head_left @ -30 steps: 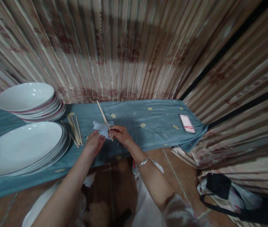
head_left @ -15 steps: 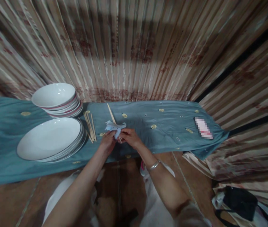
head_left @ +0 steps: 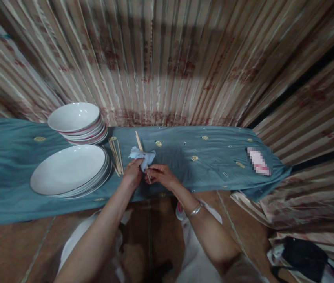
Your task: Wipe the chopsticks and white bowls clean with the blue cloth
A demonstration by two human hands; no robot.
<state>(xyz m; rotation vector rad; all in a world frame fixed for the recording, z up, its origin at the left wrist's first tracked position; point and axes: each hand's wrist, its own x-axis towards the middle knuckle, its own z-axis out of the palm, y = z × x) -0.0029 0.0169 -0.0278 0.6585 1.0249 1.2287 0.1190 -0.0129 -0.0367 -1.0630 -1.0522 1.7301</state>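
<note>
My left hand [head_left: 133,171] is closed on a pale blue cloth [head_left: 145,157], which is wrapped around the middle of a pair of chopsticks [head_left: 139,140]. The upper ends of the chopsticks point away from me, towards the curtain. My right hand [head_left: 161,175] pinches their lower ends, just below the cloth. More wooden chopsticks [head_left: 116,156] lie on the table to the left of my hands. Beside them stand a stack of white plates [head_left: 69,169] and, behind it, a stack of white bowls [head_left: 74,117] with red bands.
A long table under a teal cloth [head_left: 214,157] runs across in front of a pleated curtain [head_left: 178,86]. Near its right end lies a blurred-out pinkish item [head_left: 258,161]. A black bag [head_left: 305,257] sits low at the right.
The hands have drawn slightly apart, and my right hand has slid a little down towards the chopsticks' near ends. More of the cloth shows. The whole view has shifted slightly.
</note>
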